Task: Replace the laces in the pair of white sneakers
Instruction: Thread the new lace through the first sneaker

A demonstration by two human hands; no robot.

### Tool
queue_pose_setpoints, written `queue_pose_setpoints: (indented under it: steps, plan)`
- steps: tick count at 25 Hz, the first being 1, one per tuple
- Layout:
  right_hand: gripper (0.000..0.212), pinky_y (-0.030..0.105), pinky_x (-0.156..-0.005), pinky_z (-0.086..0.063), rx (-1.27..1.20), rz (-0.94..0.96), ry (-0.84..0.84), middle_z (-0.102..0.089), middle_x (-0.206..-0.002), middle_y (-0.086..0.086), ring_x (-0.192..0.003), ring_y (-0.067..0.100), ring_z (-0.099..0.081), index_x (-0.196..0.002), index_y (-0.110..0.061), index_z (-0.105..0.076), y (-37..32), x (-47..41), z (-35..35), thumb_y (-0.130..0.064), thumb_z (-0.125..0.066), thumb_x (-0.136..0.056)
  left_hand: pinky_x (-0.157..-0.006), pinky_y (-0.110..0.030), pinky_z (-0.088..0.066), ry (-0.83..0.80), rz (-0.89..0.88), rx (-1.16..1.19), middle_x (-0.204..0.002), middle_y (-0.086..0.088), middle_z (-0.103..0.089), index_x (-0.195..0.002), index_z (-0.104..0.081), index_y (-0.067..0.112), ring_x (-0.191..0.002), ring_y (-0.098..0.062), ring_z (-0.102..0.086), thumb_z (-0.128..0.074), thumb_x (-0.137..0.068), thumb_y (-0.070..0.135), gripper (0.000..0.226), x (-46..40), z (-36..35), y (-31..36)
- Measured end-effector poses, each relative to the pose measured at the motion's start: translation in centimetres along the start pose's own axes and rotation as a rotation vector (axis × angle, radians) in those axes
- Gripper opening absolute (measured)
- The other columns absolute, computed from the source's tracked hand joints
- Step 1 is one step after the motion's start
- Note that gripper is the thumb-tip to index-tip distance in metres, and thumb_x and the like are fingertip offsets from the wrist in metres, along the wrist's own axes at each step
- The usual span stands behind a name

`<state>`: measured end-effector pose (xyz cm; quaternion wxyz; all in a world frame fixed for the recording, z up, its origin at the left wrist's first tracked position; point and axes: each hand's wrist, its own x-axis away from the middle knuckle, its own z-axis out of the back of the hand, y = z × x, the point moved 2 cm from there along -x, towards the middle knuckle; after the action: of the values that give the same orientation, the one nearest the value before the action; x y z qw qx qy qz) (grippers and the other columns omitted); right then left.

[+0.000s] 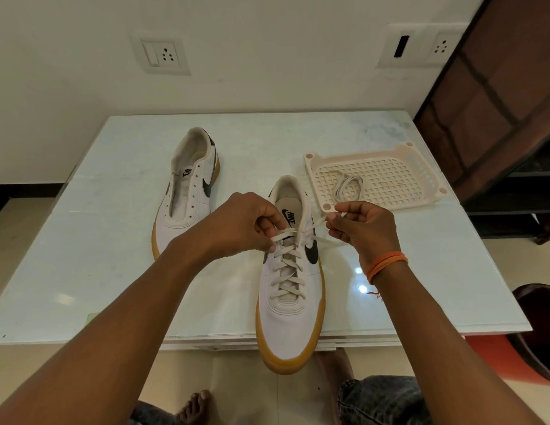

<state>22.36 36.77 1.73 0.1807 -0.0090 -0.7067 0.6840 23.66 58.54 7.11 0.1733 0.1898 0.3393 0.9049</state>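
Glass-topped table (390, 286), white wall behind. Laced sneaker (290, 302): centre frame, long axis toe-down toward lower edge. Left hand (243, 223) pinched lace (287, 263) at upper eyelets; right hand (364, 227) pinched its free end, frame right. Unlaced sneaker (191, 191): upper left. Spare lace (347, 187) in tray (421, 197).

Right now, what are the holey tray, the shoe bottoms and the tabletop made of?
The tray looks like moulded cream plastic: a stiff square grid with a matte rim. The sole of the near sneaker looks like tan gum rubber, smooth and dull. The tabletop is probably glass, since it mirrors the lights.
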Motion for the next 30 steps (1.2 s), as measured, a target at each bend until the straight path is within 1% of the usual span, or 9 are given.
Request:
queue_pose_setpoints:
  steps: [6, 10, 13, 15, 17, 20, 23, 26, 30]
  plan:
    - [0.017, 0.032, -0.071, -0.060, 0.002, 0.011, 0.045, -0.070, -0.086, 0.018, -0.080, 0.026, -0.071, -0.092, -0.008, -0.066, 0.1, -0.3, 0.3, 0.003, -0.072, -0.080, -0.064, -0.024, -0.053, 0.374, 0.009, -0.245, -0.061, 0.016, -0.054, -0.075, -0.063, 0.024, -0.064, -0.008, -0.060, -0.071, -0.077, 0.011, 0.015, 0.3, -2.4, 1.6]
    - [0.019, 0.034, -0.071, -0.059, -0.040, 0.007, 0.068, -0.068, -0.085, 0.020, -0.078, 0.027, -0.070, -0.094, -0.004, -0.066, 0.1, -0.3, 0.4, 0.002, -0.074, -0.078, -0.053, -0.020, -0.033, 0.506, 0.075, -0.332, -0.065, 0.011, -0.040, -0.082, -0.046, 0.020, -0.062, -0.013, -0.049, -0.058, -0.088, 0.017, 0.014, 0.8, -3.9, 2.4]
    - [0.020, 0.030, -0.069, -0.059, -0.119, -0.015, 0.077, -0.067, -0.083, 0.018, -0.076, 0.024, -0.070, -0.093, -0.004, -0.065, 0.1, -0.2, 0.3, 0.001, -0.076, -0.077, -0.047, -0.015, -0.020, 0.561, -0.011, -0.445, -0.066, 0.010, -0.037, -0.086, -0.053, 0.014, -0.050, -0.011, -0.036, -0.067, -0.082, 0.012, 0.014, 0.8, -4.7, 2.0]
    - [0.020, 0.028, -0.067, -0.058, -0.186, -0.036, 0.098, -0.067, -0.081, 0.017, -0.074, 0.023, -0.070, -0.091, -0.004, -0.065, 0.0, -0.2, 0.4, 0.002, -0.076, -0.076, -0.044, -0.013, -0.028, 0.526, -0.165, -0.538, -0.067, 0.001, -0.052, -0.090, -0.062, 0.009, -0.044, -0.011, -0.038, -0.082, -0.069, 0.011, 0.029, 0.7, -5.4, 1.9]
    - [0.019, 0.028, -0.067, -0.059, -0.251, -0.075, 0.113, -0.067, -0.082, 0.017, -0.076, 0.024, -0.069, -0.092, -0.002, -0.065, 0.2, -0.1, 0.4, 0.005, -0.074, -0.077, -0.051, -0.020, -0.042, 0.386, -0.257, -0.537, -0.080, -0.001, -0.061, -0.094, -0.061, 0.012, -0.050, -0.012, -0.048, -0.081, -0.072, 0.012, 0.029, 0.4, -6.0, 1.8]
    - [0.018, 0.029, -0.067, -0.059, -0.309, -0.136, 0.134, -0.069, -0.084, 0.015, -0.080, 0.026, -0.068, -0.094, -0.002, -0.065, 0.4, -0.1, 0.5, 0.008, -0.069, -0.081, -0.060, -0.014, -0.038, 0.167, -0.146, -0.224, -0.079, 0.011, -0.056, -0.084, -0.056, 0.024, -0.061, -0.008, -0.050, -0.068, -0.078, 0.008, 0.021, 0.1, -4.9, 1.7]
    - [0.027, 0.035, -0.068, -0.060, -0.286, -0.193, 0.122, -0.068, -0.094, 0.019, -0.083, 0.029, -0.069, -0.109, -0.004, -0.059, 0.1, 0.0, 0.3, 0.004, -0.067, -0.085, -0.054, -0.007, -0.041, 0.250, -0.053, 0.086, -0.074, 0.011, -0.060, -0.083, -0.065, 0.023, -0.058, 0.003, -0.053, -0.073, -0.075, 0.007, 0.020, -0.3, -2.8, 0.9]
    - [0.046, 0.040, -0.061, -0.060, -0.070, -0.295, 0.026, -0.065, -0.100, 0.018, -0.081, 0.030, -0.070, -0.118, -0.013, -0.040, 0.0, 0.6, -0.3, -0.019, -0.072, -0.086, -0.057, -0.007, -0.040, 0.400, 0.001, 0.083, -0.090, 0.013, -0.063, -0.095, -0.070, 0.023, -0.061, 0.004, -0.054, -0.067, -0.088, 0.014, 0.012, -0.9, -1.5, -0.1]
    - [0.036, 0.032, -0.055, -0.055, 0.012, -0.340, -0.137, -0.069, -0.082, 0.012, -0.063, 0.020, -0.065, -0.098, -0.011, -0.047, 0.5, 1.6, -1.9, -0.029, -0.074, -0.083, -0.070, -0.013, -0.042, 0.172, -0.037, 0.013, -0.110, 0.010, -0.063, -0.104, -0.073, 0.025, -0.086, -0.003, -0.059, -0.063, -0.093, 0.019, 0.016, -1.2, -2.2, -1.3]
